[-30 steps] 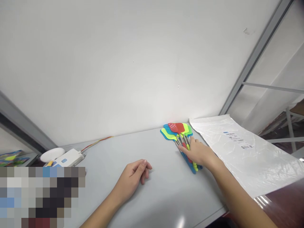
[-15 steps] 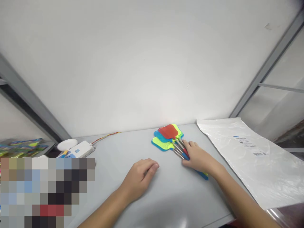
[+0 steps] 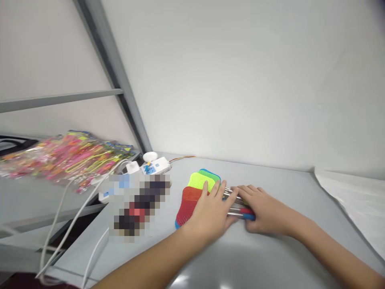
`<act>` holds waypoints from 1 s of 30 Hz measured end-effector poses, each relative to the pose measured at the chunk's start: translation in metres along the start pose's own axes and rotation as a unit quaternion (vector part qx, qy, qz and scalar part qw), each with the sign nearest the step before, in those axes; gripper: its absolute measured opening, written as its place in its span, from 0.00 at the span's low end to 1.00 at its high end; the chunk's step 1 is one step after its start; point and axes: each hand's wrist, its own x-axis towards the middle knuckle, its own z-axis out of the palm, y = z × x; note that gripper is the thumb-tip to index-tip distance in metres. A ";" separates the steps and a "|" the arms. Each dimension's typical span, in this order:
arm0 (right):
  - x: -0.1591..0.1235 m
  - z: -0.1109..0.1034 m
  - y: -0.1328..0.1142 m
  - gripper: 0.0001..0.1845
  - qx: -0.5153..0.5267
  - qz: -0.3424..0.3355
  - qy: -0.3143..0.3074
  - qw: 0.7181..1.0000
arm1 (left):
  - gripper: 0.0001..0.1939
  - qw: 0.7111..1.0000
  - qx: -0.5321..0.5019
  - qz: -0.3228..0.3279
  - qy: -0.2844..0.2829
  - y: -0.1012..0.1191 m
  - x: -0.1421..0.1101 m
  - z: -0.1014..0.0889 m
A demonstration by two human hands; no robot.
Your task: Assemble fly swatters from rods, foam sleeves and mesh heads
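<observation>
A bundle of fly swatters lies on the grey table, with mesh heads to the left and metal shafts pointing right. Its heads show as a red one, a yellow-green one, and blue and green edges behind. My left hand rests across the heads and upper shafts, fingers spread, thumb beside the shafts. My right hand is closed around the handles; a red and a blue grip poke out at its thumb side. The handle ends are hidden under the right palm.
Left of the swatters stand a white power strip and a blurred-out patch. White cables hang off the table's left edge. Several colourful plastic-wrapped packs lie on a neighbouring surface. A white plastic sheet covers the right side.
My left hand has moved from the bare table onto the swatters. The swatters' heads now point further left, with my right hand still on the handles. The view has swung left.
</observation>
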 end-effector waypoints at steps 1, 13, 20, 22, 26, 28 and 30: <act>0.006 0.000 0.002 0.43 -0.009 -0.007 0.002 1.000 | 0.35 1.000 0.006 -0.018 -0.001 -0.004 0.001 0.001; 0.050 0.005 0.037 0.44 -0.098 -0.020 0.027 0.995 | 0.44 0.995 0.037 -0.086 0.015 -0.033 0.013 0.004; 0.028 0.016 0.020 0.40 -0.193 -0.039 0.147 0.969 | 0.41 0.993 0.083 -0.074 0.028 -0.033 0.016 0.013; 0.011 0.027 0.007 0.36 -0.192 -0.022 0.195 0.962 | 0.41 0.992 0.094 -0.070 0.036 -0.033 0.018 0.013; -0.027 0.059 -0.009 0.29 -0.159 0.023 0.240 0.957 | 0.38 0.992 0.102 -0.038 0.059 -0.025 0.017 0.003; -0.041 0.072 -0.010 0.29 -0.146 0.022 0.213 0.966 | 0.33 0.995 0.077 0.015 0.055 -0.014 0.013 -0.003; -0.047 0.078 -0.006 0.32 -0.134 0.030 0.180 0.974 | 0.26 0.996 0.024 0.084 0.033 0.001 0.004 -0.005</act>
